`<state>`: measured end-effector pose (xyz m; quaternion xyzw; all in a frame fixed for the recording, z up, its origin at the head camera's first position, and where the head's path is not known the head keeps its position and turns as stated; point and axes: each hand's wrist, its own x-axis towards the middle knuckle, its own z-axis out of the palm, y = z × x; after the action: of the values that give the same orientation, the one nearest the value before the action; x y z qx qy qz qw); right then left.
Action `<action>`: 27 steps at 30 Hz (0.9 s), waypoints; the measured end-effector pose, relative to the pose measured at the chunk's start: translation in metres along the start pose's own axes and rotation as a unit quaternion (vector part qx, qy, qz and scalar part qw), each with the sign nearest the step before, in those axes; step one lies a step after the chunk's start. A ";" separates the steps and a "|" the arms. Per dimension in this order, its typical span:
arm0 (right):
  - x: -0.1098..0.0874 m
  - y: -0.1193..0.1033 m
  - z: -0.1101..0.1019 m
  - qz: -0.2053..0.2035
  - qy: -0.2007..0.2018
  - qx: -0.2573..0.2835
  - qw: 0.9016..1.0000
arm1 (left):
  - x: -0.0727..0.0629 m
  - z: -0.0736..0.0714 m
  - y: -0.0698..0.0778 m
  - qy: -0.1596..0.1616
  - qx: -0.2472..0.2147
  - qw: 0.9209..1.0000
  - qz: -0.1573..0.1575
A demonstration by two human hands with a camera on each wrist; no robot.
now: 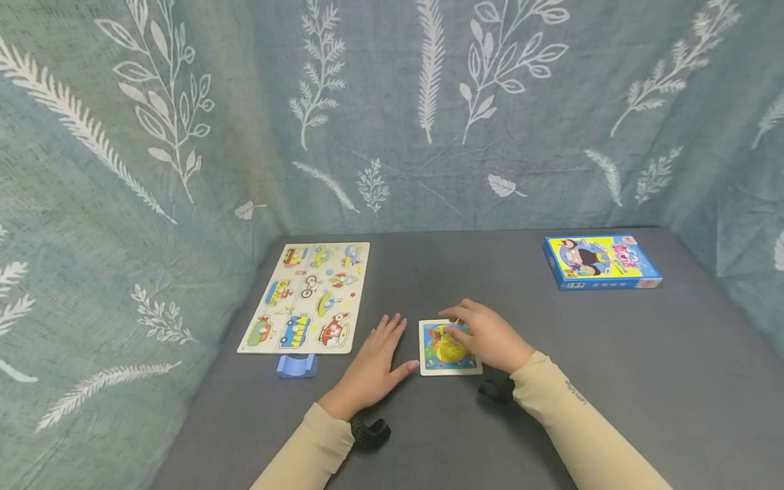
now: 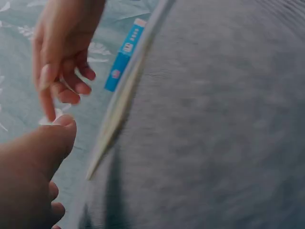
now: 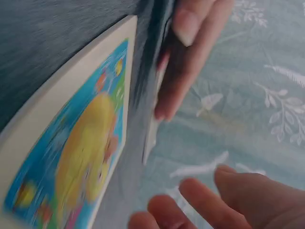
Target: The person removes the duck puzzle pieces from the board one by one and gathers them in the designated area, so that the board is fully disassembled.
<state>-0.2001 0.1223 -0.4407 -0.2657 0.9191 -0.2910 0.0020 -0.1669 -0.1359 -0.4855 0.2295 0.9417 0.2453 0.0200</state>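
Observation:
A small square wooden puzzle with a yellow duck picture and pale frame lies on the grey table. My right hand hovers over its right side with loosely bent fingers; in the right wrist view those fingers stand apart from the puzzle and hold nothing. My left hand rests on the table left of the puzzle, fingers spread and thumb pointing at its left edge. Whether that thumb touches the edge I cannot tell. The left wrist view shows the left thumb below the right hand.
At the left lies a wooden vehicle puzzle board with several pieces in it. Just in front of it sits a blue block with a curved hollow. A blue and yellow box lies at the back right, near the hanging cloth.

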 end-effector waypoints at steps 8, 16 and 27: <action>0.018 0.004 0.027 0.027 -0.092 -0.026 0.995 | 0.004 0.014 0.002 -0.004 0.021 1.000 0.010; 0.016 0.005 0.039 0.002 -0.049 -0.077 0.996 | 0.001 0.015 0.003 0.031 0.059 0.997 0.039; 0.027 0.009 0.048 -0.004 -0.034 -0.062 0.997 | -0.002 0.011 0.000 0.034 0.036 0.995 0.092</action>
<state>-0.2205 0.0894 -0.4813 -0.2789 0.9337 -0.2240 0.0155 -0.1631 -0.1320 -0.4951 0.3070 0.9249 0.2203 -0.0432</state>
